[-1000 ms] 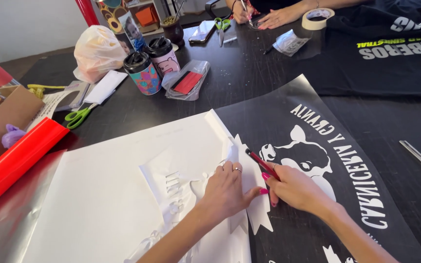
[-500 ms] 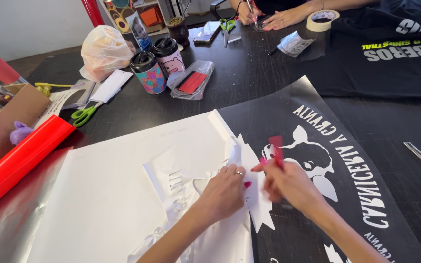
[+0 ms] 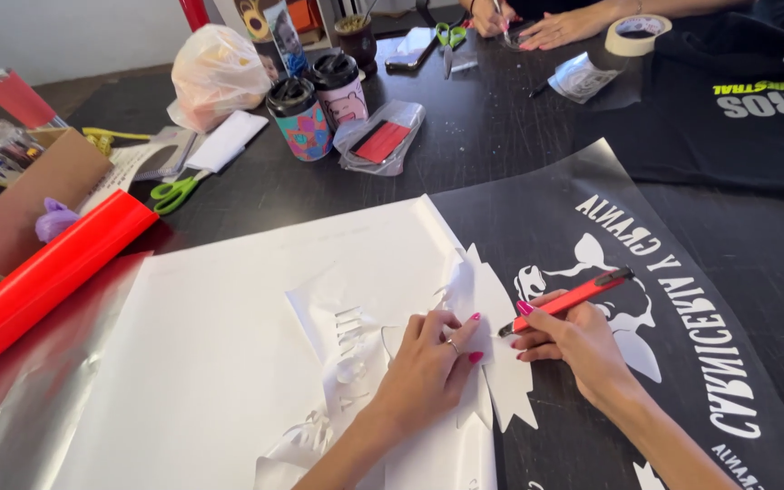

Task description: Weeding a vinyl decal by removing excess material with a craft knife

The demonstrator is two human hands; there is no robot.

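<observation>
Lower centre of the frame: left hand [image 3: 428, 367] lying flat, fingers spread and released, pressing on the peeled white vinyl piece [image 3: 492, 336] with fingertips [image 3: 474, 356] right at its jagged edge. Just to the right: right hand [image 3: 573, 345] clenched around a red craft knife [image 3: 569, 298], held like a pen, black end pointing to the upper right, tip down at the left, touching or almost touching the same white edge, between the two hands. Underneath: black vinyl sheet [image 3: 682, 272] with white letters and an animal figure, spreading to the lower right. To the left: large white backing sheet [image 3: 229, 363], filling the lower left. Far left: red roll [image 3: 47, 272] lying diagonally, beside a cardboard box [image 3: 29, 191]. Upper centre: two lidded cups [image 3: 319, 100], green scissors [image 3: 174, 191] and a plastic bag [image 3: 215, 73] on the dark table [image 3: 474, 136]. Top right: another person's hands [image 3: 564, 23], near a tape roll [image 3: 637, 34].
</observation>
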